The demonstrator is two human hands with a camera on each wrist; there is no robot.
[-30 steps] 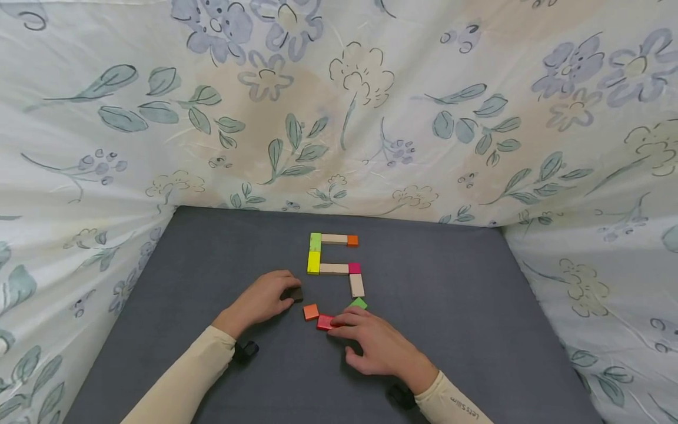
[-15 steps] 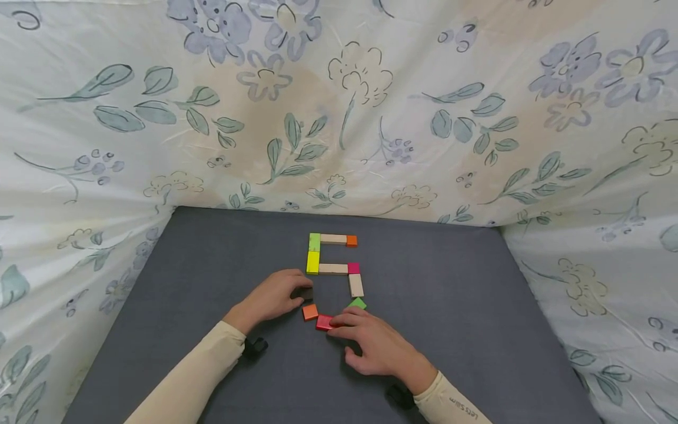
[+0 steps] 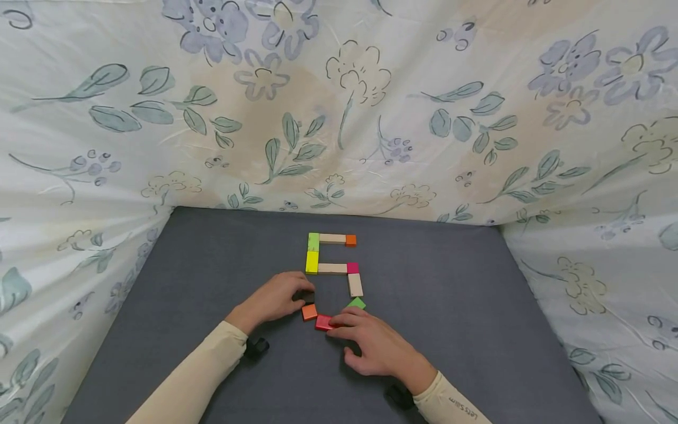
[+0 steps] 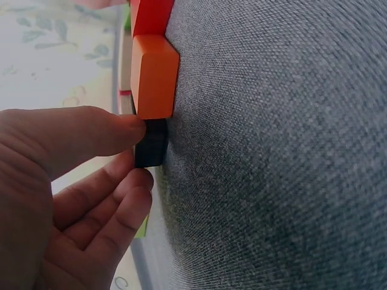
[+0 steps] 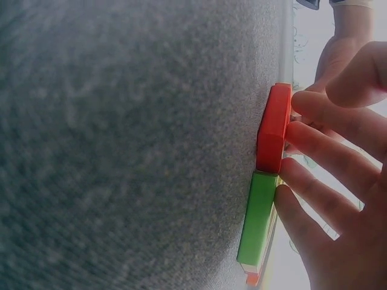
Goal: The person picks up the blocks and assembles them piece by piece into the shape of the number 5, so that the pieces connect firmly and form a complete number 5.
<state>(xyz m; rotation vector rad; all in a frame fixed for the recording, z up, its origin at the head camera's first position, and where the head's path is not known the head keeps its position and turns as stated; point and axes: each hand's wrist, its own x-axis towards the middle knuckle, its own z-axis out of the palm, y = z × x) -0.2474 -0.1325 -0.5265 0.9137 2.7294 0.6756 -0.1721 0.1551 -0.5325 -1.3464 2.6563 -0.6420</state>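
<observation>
My left hand pinches a black block between thumb and fingers. The black block sits against an orange block in the left wrist view. Beside the orange one, a red block lies partly under the fingers of my right hand. In the right wrist view these fingers reach out fairly straight, with their tips on the red block and a green block. The red and green blocks touch end to end there. In the head view my right hand covers much of both.
Farther back, a yellow block, a lime block, pale wooden blocks, a pink block and a second orange block join in an angular line. Floral cloth surrounds the grey tabletop.
My left hand has slid the black block to the right, up to the near orange block. My right hand has stayed in place over the red and green blocks.
</observation>
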